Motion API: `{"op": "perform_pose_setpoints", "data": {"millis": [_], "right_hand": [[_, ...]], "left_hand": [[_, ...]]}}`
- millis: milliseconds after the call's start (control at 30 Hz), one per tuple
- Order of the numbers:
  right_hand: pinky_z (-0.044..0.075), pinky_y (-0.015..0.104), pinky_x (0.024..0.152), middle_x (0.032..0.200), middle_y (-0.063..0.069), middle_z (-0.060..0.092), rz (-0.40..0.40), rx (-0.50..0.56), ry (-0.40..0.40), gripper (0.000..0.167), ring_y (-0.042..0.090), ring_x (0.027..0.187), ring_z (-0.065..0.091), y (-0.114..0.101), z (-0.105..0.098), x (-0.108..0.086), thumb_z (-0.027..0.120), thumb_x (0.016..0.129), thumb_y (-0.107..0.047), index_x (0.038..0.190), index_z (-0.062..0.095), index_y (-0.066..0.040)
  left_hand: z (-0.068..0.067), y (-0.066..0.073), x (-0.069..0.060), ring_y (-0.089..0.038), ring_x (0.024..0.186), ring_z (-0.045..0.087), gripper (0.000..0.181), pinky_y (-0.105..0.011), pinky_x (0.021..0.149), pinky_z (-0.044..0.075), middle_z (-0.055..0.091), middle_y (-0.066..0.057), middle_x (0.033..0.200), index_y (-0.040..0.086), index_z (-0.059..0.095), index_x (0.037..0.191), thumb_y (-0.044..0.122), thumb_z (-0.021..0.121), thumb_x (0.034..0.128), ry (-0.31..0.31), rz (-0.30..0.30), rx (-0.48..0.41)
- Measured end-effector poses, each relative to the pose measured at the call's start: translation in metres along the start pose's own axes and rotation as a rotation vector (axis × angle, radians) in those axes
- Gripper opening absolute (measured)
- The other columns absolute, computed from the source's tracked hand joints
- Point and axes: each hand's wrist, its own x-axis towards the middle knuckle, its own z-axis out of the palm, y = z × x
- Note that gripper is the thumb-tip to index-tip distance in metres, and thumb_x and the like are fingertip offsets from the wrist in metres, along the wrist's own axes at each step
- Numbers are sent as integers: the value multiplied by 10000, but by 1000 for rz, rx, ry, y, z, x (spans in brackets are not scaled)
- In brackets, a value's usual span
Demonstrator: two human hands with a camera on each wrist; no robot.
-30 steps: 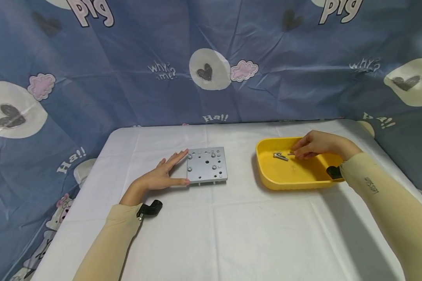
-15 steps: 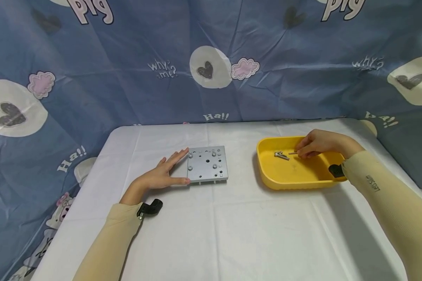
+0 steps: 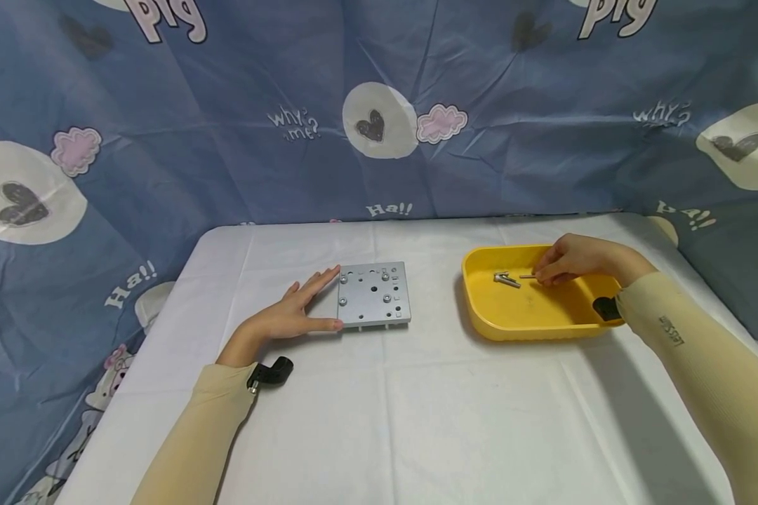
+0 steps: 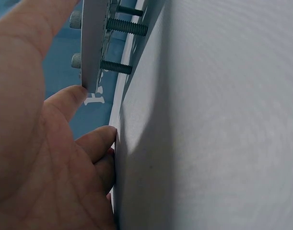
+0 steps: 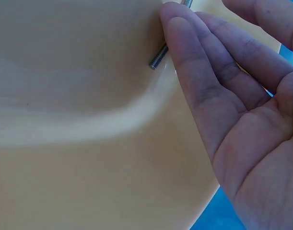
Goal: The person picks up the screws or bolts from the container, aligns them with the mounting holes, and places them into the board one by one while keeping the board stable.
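Note:
A silver metal plate [image 3: 374, 294] with drilled holes and several socket-head screws [image 4: 118, 66] through it stands on the white table. My left hand [image 3: 286, 317] rests at its left edge, fingers spread. The thumb touches the near corner and the index finger the far one. In the left wrist view the threaded ends stick out below the plate. My right hand [image 3: 568, 259] is inside a yellow tray [image 3: 518, 334], fingertips together at a thin screw [image 5: 158, 56]. Its threaded end pokes out to the left; its head is hidden. Beside it lie other loose screws [image 3: 507, 280].
The white-covered table [image 3: 379, 407] spreads out in front of both arms. Patterned blue cloth [image 3: 278, 168] hangs behind it. Black wrist mounts sit on the left sleeve [image 3: 270, 372] and the right sleeve [image 3: 605, 307].
My right hand has shifted slightly rightward in the tray, and more of the screw's shaft shows beyond the fingertips. The left hand and the plate stay in place.

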Motion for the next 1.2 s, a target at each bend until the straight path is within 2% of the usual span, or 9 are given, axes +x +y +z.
{"op": "perform_pose_setpoints", "data": {"millis": [433,633,867,1200], "right_hand": [[610,204,814,906,-31,775,4,-42,1,344,79,851,665,-2,0,4,700,1060,-183,1234,724,113],[628,216,816,910,-27,794,14,-10,-1,298,60,834,694,1,1,5,697,1055,-132,1199,729,127],[633,210,816,938,-28,800,18,36,-12,271,51,836,701,3,6,3,710,1045,-114,1185,743,116],[622,200,764,867,-37,756,25,7,-6,183,57,784,686,-3,9,4,786,981,-100,1070,750,56]], "left_hand": [[-1,-3,0,-349,1703,-29,1116,-619,1351,-104,66,-84,1832,349,91,1745,530,822,921,1,-5,19],[0,-2,3,-377,1699,-32,1120,-635,1345,-102,63,-115,1830,315,96,1749,556,811,921,0,9,22],[2,-4,4,-350,1703,-26,1121,-611,1355,-98,69,-90,1831,348,91,1746,554,818,917,-4,-7,19],[2,-3,3,-380,1698,-23,1117,-627,1349,-93,74,-107,1830,325,103,1748,545,819,919,4,4,29]]}}
